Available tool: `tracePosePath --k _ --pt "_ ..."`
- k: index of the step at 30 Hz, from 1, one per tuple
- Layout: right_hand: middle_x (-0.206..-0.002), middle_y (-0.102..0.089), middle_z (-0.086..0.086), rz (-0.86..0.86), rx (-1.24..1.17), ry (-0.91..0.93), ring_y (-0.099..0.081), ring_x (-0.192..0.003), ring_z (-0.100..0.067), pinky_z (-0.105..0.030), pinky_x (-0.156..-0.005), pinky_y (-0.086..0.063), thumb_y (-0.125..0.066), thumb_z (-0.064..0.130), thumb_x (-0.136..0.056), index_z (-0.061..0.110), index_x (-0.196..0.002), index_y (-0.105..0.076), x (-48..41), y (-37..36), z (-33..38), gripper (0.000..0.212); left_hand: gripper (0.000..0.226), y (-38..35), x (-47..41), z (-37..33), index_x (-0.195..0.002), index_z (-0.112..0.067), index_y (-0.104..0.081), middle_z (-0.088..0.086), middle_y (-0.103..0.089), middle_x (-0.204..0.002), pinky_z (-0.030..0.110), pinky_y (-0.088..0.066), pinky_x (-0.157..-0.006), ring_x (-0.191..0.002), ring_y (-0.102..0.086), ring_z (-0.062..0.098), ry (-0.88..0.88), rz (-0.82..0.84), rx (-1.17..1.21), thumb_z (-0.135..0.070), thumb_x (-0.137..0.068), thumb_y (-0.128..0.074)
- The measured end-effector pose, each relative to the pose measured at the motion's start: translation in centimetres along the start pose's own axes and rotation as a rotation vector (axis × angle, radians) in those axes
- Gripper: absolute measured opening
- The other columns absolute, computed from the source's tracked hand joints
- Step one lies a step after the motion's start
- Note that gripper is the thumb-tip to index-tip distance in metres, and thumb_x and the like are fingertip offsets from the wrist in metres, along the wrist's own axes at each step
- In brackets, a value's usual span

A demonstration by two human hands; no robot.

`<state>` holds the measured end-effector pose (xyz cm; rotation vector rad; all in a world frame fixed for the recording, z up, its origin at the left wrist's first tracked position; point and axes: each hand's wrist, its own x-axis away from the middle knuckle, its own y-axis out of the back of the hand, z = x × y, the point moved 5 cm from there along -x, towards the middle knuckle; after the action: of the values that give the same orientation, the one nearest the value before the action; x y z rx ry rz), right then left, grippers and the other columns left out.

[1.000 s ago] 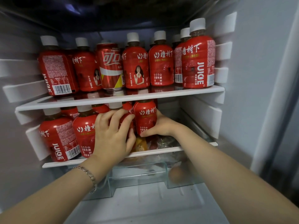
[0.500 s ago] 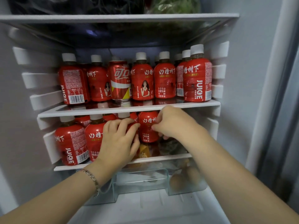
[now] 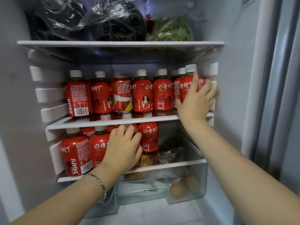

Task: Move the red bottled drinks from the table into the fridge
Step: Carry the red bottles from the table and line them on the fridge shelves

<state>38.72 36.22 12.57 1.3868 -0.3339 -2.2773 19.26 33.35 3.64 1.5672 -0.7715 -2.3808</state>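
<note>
Gripping end bottle (image 3: 186,89), right hand (image 3: 195,104) now higher

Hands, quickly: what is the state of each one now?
Left hand: grips a red bottle on the lower shelf.
Right hand: grips the rightmost bottle on the middle shelf.

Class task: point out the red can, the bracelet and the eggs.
red can (image 3: 122,94): head view, middle of its front.
bracelet (image 3: 98,180): head view, links on the left wrist.
eggs (image 3: 177,190): head view, nearer egg's shell.
</note>
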Motion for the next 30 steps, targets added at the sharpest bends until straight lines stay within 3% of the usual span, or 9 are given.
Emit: tracePosePath --k 4,6,9,12,16,20,23,27,30 --pt "-0.148 -0.021 -0.015 -0.079 -0.228 0.080 -0.024 -0.133 -0.034 -0.047 -0.108 -0.033 -0.071 0.020 -0.079 0.025 -0.145 -0.026 0.3 0.4 0.3 0.079 0.034 -0.3 0.2 0.0 -0.087 -0.010 -0.068 0.007 -0.061 -0.085 0.035 -0.040 -0.064 -0.073 -0.045 0.025 0.017 0.006 -0.007 -0.028 -0.077 -0.041" --pt "-0.141 -0.029 -0.014 -0.234 -0.447 0.087 -0.033 -0.126 -0.030 -0.044 -0.102 -0.041 -0.074 0.021 -0.072 0.021 -0.142 -0.031 1.6 1.2 0.3 0.082 0.033 -0.3 0.3 0.0 -0.086 -0.010 -0.067 0.006 -0.060 -0.083 0.036 -0.040 -0.065 -0.073 -0.042 0.024 0.030 -0.006 0.000 -0.028 -0.077 -0.041" --pt "-0.131 -0.028 -0.003 -0.469 -0.673 0.117 -0.040 -0.119 -0.023 -0.031 -0.096 -0.046 -0.075 0.020 -0.063 0.022 -0.133 -0.030 5.2 2.7 -0.1 0.084 0.031 -0.3 0.2 0.0 -0.085 -0.009 -0.067 0.007 -0.059 -0.081 0.035 -0.037 -0.065 -0.073 -0.039 0.023 0.047 -0.038 0.016 -0.027 -0.077 -0.042" --pt "-0.124 -0.027 0.003 -0.496 -0.769 0.201 -0.038 -0.118 -0.015 -0.015 -0.099 -0.040 -0.074 0.017 -0.058 0.018 -0.126 -0.034 9.6 2.8 -0.8 0.078 0.030 -0.6 0.3 0.0 -0.084 -0.007 -0.066 0.009 -0.058 -0.080 0.034 -0.037 -0.065 -0.073 -0.040 0.025 0.063 -0.077 0.042 -0.026 -0.077 -0.043" --pt "-0.120 -0.028 0.006 -0.209 -0.736 0.109 -0.032 -0.113 0.010 -0.002 -0.094 -0.035 -0.075 0.024 -0.058 0.023 -0.128 -0.034 12.7 -0.2 -2.7 0.081 0.029 -0.9 0.5 -0.2 -0.083 -0.006 -0.066 0.011 -0.058 -0.082 0.036 -0.038 -0.068 -0.077 -0.035 0.024 0.086 -0.111 0.079 -0.025 -0.077 -0.045" --pt "-0.120 -0.021 0.011 0.100 -0.629 -0.131 -0.041 -0.107 -0.009 -0.013 -0.086 -0.041 -0.082 0.017 -0.063 0.025 -0.133 -0.036 13.2 -3.4 -4.3 0.084 0.028 -1.1 0.6 -0.2 -0.084 -0.005 -0.067 0.013 -0.060 -0.085 0.036 -0.030 -0.070 -0.078 -0.035 0.026 0.055 -0.119 0.072 -0.023 -0.078 -0.047" --pt "-0.125 -0.022 0.005 0.218 -0.568 -0.116 -0.043 -0.112 -0.016 -0.023 -0.092 -0.044 -0.080 0.022 -0.069 0.023 -0.137 -0.031 12.7 -4.1 -3.5 0.083 0.027 -0.7 0.5 -0.2 -0.086 -0.004 -0.067 0.013 -0.060 -0.085 0.035 -0.029 -0.071 -0.080 -0.036 0.025 0.080 -0.140 0.131 -0.021 -0.079 -0.047" --pt "-0.138 -0.019 -0.002 0.554 -0.626 -0.040 -0.042 -0.120 -0.019 -0.024 -0.098 -0.039 -0.071 0.020 -0.080 0.028 -0.147 -0.003 13.6 -5.4 -1.4 0.095 0.035 0.0 0.8 0.1 -0.105 -0.003 -0.061 0.011 -0.062 -0.093 0.029 -0.029 -0.077 -0.089 -0.039 0.020 0.211 -0.159 0.348 -0.024 -0.085 -0.042" --pt "-0.143 -0.019 -0.001 0.798 -0.639 0.002 -0.047 -0.118 -0.019 -0.033 -0.098 -0.047 -0.065 0.009 -0.081 0.036 -0.145 0.019 14.6 -6.3 -0.3 0.109 0.045 -0.3 1.1 0.1 -0.117 -0.007 -0.056 0.009 -0.063 -0.103 0.031 -0.030 -0.084 -0.096 -0.040 0.019 0.210 -0.114 0.328 -0.036 -0.086 -0.043"
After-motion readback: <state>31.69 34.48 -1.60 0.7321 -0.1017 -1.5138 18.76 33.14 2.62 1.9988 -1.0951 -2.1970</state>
